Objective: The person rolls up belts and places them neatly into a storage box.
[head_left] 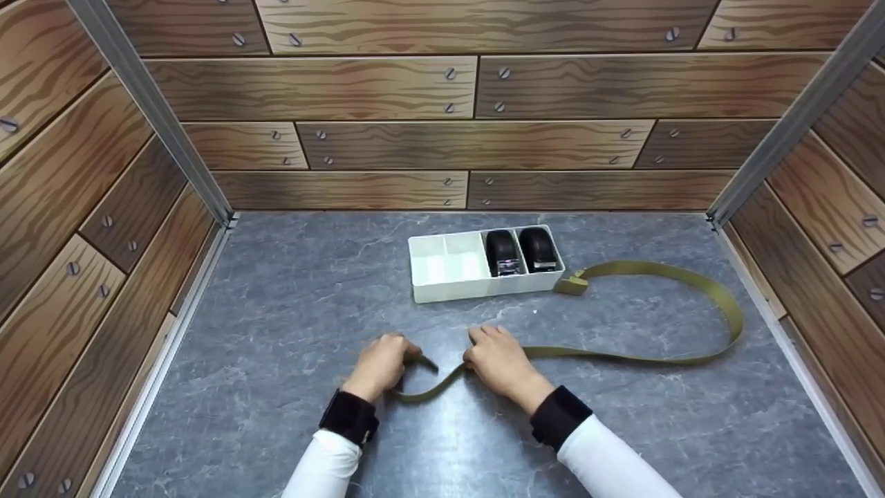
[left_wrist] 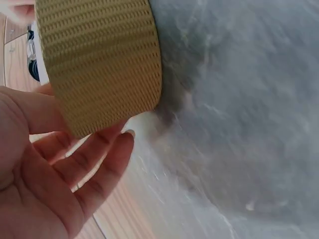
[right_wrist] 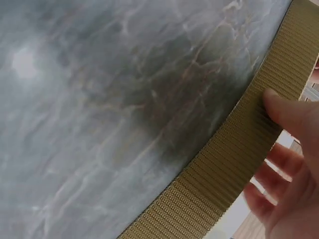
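An olive webbing belt (head_left: pixel 726 304) stands on its edge on the table, sweeping in a wide loop at the right to its buckle (head_left: pixel 572 283). Near its free end, my left hand (head_left: pixel 379 361) pinches the strap, and a short tail pokes out past the thumb. The left wrist view shows the ribbed webbing (left_wrist: pixel 104 64) between thumb and fingers. Farther along the strap, my right hand (head_left: pixel 499 361) grips it, thumb on the near face and fingers behind, as the webbing (right_wrist: pixel 234 144) in the right wrist view shows. Between the hands the belt sags in a curve toward me.
Behind the hands sits a white divided tray (head_left: pixel 453 292). Its two right compartments hold rolled black belts (head_left: pixel 502 250) with shiny buckles. Wood-patterned panels (head_left: pixel 387 145) wall in the grey marbled table (head_left: pixel 304 277) at the back and both sides.
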A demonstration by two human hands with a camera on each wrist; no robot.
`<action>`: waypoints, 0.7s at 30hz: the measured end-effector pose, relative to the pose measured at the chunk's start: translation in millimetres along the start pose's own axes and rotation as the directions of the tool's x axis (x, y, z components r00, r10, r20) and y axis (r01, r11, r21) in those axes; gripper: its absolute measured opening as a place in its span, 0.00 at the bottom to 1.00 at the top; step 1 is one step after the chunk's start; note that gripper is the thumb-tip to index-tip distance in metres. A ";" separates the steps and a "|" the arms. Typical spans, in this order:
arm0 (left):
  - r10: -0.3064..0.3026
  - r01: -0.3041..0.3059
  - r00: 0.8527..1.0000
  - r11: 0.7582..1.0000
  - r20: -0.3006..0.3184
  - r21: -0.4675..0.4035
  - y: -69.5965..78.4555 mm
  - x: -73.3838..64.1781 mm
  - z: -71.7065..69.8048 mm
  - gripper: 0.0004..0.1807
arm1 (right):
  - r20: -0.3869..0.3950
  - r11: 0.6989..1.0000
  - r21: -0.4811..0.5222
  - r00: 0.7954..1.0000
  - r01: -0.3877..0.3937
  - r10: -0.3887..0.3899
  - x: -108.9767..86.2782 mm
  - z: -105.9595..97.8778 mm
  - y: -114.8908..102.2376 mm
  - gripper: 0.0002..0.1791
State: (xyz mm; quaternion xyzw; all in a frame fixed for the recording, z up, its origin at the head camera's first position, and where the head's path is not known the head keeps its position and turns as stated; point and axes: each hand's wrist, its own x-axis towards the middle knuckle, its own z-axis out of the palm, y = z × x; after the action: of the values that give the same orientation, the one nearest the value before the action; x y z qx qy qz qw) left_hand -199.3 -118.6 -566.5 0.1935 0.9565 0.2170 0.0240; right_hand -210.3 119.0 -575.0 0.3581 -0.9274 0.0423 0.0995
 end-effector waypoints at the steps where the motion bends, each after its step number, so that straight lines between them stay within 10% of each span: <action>1: 0.027 -0.027 1.000 1.000 0.010 -0.002 1.6 1.3 0.0 0.24 | -0.014 1.000 0.009 1.000 -0.006 0.006 1.3 0.6 -0.8 0.05; 8: 0.152 -0.153 0.988 0.988 -0.018 -0.028 14.6 12.6 7.8 0.07 | -0.029 0.994 0.106 0.999 -0.017 0.020 6.7 2.6 -7.4 0.07; 21: -0.018 0.015 0.983 1.000 -0.184 -0.020 25.8 16.7 20.2 0.07 | -0.076 0.979 0.198 0.996 0.053 -0.039 7.1 11.0 -8.6 0.02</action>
State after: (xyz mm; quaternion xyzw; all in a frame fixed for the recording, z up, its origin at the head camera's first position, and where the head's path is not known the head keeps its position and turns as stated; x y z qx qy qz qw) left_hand -202.8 -82.7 -573.3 0.1643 0.9542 0.2426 -0.0609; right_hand -211.3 106.4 -584.2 0.3858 -0.9058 0.1457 0.0974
